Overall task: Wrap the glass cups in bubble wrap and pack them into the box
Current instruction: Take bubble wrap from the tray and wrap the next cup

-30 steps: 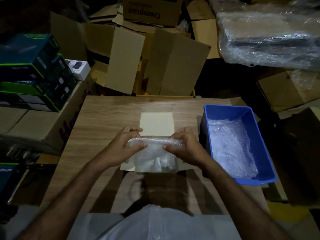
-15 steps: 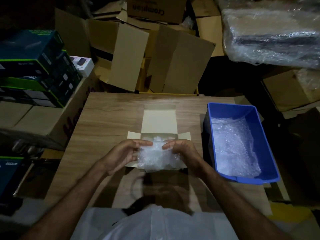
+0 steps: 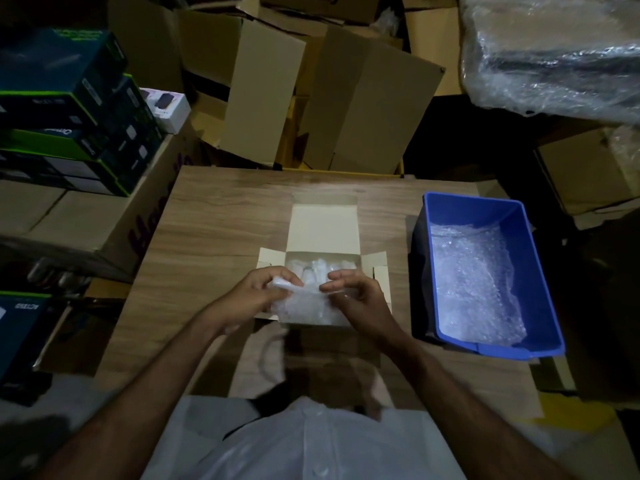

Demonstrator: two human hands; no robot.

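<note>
Being gripped by both the left hand (image 3: 258,294) and right hand (image 3: 356,299), a bubble-wrapped bundle (image 3: 304,306) is being held over the open box (image 3: 322,230).

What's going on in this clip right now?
A person is packing at a wooden table. Both hands, left hand and right hand, grip a bubble-wrapped bundle over the open small box, which already holds wrapped pieces. A blue bin beside it holds loose bubble wrap.
</note>
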